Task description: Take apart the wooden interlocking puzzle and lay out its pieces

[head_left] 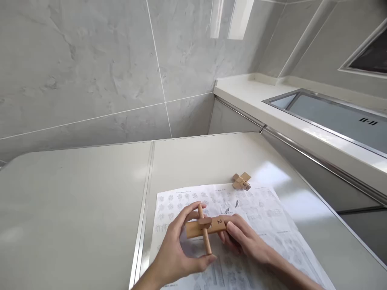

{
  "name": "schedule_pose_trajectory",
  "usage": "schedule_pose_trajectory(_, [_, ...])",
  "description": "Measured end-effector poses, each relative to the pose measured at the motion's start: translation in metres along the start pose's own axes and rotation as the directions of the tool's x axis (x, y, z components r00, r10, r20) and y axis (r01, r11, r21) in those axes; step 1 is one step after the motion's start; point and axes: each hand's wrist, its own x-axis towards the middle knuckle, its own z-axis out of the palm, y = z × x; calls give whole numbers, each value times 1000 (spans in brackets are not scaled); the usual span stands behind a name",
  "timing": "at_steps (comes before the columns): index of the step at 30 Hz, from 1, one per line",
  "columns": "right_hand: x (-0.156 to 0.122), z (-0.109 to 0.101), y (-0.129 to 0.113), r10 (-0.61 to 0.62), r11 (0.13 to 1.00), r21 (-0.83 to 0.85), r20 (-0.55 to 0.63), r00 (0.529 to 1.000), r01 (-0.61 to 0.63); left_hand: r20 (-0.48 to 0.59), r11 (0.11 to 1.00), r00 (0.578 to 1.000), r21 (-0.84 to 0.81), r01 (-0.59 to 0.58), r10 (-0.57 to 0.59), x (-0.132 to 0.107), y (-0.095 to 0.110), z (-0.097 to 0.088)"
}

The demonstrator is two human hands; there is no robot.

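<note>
Over white printed paper (281, 233), our left hand (173, 247) and right hand (246, 235) are gripping crossed brown wooden pieces (194, 229) (far brown wooden cluster (241, 182) lying unattached).

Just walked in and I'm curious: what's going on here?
A person's left hand spans a wooden rod end to end, while the right hand holds the wooden bar marked 2 that the rod crosses. Beneath lies a printed sheet; another cluster of crossed wooden pieces sits at its far edge.
</note>
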Motion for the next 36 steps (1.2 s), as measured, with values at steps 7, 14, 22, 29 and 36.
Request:
schedule_pose_trajectory(7, [-1, 2, 6, 126, 991, 48, -64, 990, -123, 23, 998, 1000, 67, 0, -1, 0, 3, 5])
schedule_pose_trajectory(14, [1, 2, 10, 89, 991, -96, -75, 993, -96, 41, 989, 995, 121, 88, -94, 0, 2, 4])
schedule_pose_trajectory(22, [6, 6, 16, 60, 998, 28, -143, 988, -57, -2, 976, 995, 193, 100, -101, 3, 1, 6])
schedule_pose_trajectory(29, [8, 8, 19, 44, 999, 31, -189, 981, -39, -18, 967, 992, 221, 125, -124, 4, 8, 7])
schedule_pose_trajectory(36, [8, 8, 17, 16, 993, -107, -233, 972, -42, -5, 964, 992, 232, 126, -129, 3, 4, 6])
